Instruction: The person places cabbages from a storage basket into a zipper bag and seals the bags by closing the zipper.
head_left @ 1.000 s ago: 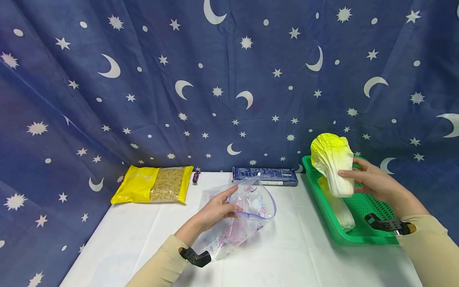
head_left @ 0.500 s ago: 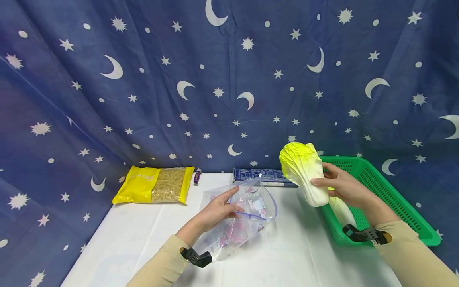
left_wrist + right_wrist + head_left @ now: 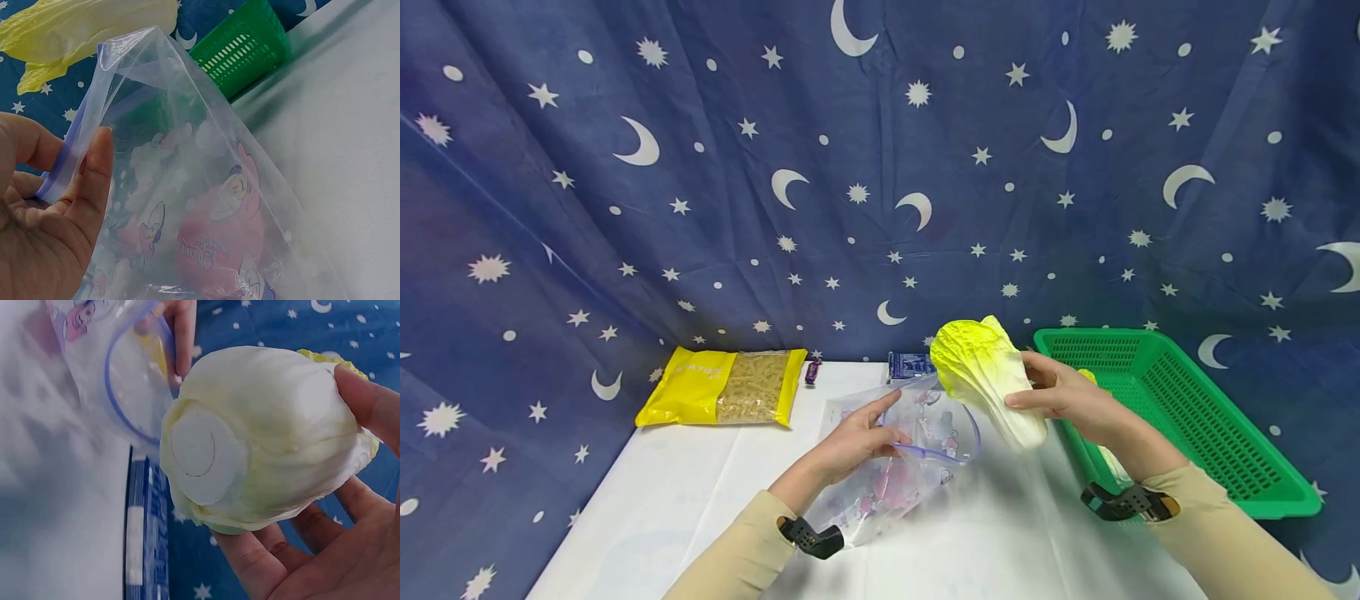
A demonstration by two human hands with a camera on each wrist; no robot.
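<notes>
My right hand (image 3: pixel 1071 398) holds a napa cabbage (image 3: pixel 988 379), white at the base with yellow-green leaves, tilted in the air just right of the bag's mouth. In the right wrist view the thumb and fingers curl round the cabbage (image 3: pixel 269 431), whose cut base faces the camera. My left hand (image 3: pixel 859 437) grips the rim of a clear zip bag (image 3: pixel 887 492) with pink cartoon prints and a purple zip strip. The left wrist view shows the bag's edge (image 3: pixel 69 140) between thumb and fingers, the mouth held apart.
A green basket (image 3: pixel 1225 425) stands at right, with another pale cabbage (image 3: pixel 1112 462) in it, partly hidden by my right arm. At the back lie a yellow pasta packet (image 3: pixel 722 386), a small purple wrapped candy (image 3: pixel 812 372) and a dark blue packet (image 3: pixel 908 365), before a starry curtain (image 3: pixel 760 167).
My right hand has carried the cabbage left from above the basket to beside the bag's mouth. My left hand and the bag have stayed nearly still.
</notes>
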